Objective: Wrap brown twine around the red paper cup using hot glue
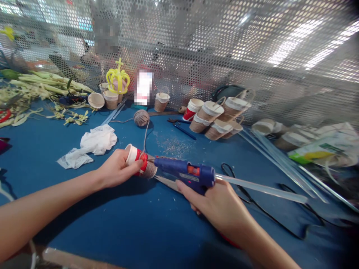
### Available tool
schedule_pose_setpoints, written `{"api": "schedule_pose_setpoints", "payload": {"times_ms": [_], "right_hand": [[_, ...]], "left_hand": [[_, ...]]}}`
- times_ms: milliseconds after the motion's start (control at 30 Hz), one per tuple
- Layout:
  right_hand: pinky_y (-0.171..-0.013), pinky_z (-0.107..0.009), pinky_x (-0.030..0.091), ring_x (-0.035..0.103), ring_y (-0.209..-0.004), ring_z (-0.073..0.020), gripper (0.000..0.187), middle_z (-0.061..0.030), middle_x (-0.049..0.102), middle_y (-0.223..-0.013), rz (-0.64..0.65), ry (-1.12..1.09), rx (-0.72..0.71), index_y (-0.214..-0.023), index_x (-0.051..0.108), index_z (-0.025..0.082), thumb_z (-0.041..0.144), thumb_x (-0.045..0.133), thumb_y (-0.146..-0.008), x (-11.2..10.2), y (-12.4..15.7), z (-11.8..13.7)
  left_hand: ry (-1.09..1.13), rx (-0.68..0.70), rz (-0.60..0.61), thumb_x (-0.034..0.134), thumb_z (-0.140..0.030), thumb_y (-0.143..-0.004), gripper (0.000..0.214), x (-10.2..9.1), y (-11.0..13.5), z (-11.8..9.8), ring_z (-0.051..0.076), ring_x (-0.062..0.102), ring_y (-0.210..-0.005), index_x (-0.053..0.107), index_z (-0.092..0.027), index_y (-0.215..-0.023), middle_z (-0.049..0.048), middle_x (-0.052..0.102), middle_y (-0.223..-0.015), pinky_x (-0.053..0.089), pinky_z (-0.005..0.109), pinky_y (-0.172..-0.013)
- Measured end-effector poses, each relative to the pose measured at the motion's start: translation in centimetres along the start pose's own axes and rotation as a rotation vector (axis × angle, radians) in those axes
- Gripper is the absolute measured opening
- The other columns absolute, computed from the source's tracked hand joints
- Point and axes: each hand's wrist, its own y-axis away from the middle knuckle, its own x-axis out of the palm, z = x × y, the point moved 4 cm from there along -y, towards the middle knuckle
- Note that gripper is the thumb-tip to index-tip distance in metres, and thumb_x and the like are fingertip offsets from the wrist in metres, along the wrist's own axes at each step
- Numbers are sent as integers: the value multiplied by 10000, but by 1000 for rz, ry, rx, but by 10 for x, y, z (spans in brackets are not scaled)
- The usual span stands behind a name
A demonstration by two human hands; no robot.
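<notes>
My left hand (119,168) is closed around a red and white paper cup (131,155) that lies tilted on its side. Grey-brown twine covers the cup's base end, and a strand runs from it up to a ball of yarn (141,117). My right hand (215,198) grips a blue hot glue gun (179,172), its nozzle at the cup's side by my left thumb. A long clear glue stick (260,187) sticks out of the gun's back. Below the gun, scissor blades (168,183) show in part; their handles are hidden under my right hand.
Twine-wrapped cups (215,129) are stacked at the back right, near a red cup (193,108). Spare glue sticks (277,160) and a black cord (269,218) lie to the right. White lace cloth (98,140), a yellow crown (118,78) and dried husks (42,84) are leftward. A perforated metal screen (179,48) stands behind.
</notes>
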Motion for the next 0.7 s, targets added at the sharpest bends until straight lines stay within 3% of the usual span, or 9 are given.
{"api": "schedule_pose_setpoints", "payload": {"times_ms": [133, 267, 467, 700], "right_hand": [[-360, -237, 400, 492, -319, -125, 237, 34, 514, -358, 71, -56, 170, -595, 568, 183, 365, 509, -735, 4, -1, -5], [-358, -227, 395, 478, -304, -113, 246, 41, 500, -345, 70, -100, 198, -538, 523, 195, 358, 524, -723, 4, -1, -3], [-353, -226, 360, 465, -317, -121, 221, 49, 449, -308, 16, -30, 6, -536, 550, 221, 325, 512, -727, 1, 2, 4], [-443, -231, 395, 538, -453, -134, 173, 4, 583, -498, -47, 77, -134, -544, 536, 210, 284, 530, -700, 0, 4, 9]], "left_hand": [[-64, 24, -7, 458, -285, -780, 264, 0, 1, 1, 135, 564, -604, 638, -109, -701, 29, 625, -617, 449, 205, -555], [-65, 27, -9, 460, -282, -778, 256, 0, 1, 2, 129, 558, -594, 635, -110, -704, 31, 627, -629, 446, 204, -544], [84, -18, 12, 457, -327, -785, 295, 1, -2, 2, 143, 580, -609, 651, -110, -740, 36, 635, -620, 455, 214, -551], [210, -161, -6, 468, -341, -773, 285, 1, -4, 9, 122, 547, -581, 638, -113, -753, 20, 620, -645, 423, 212, -546]]}}
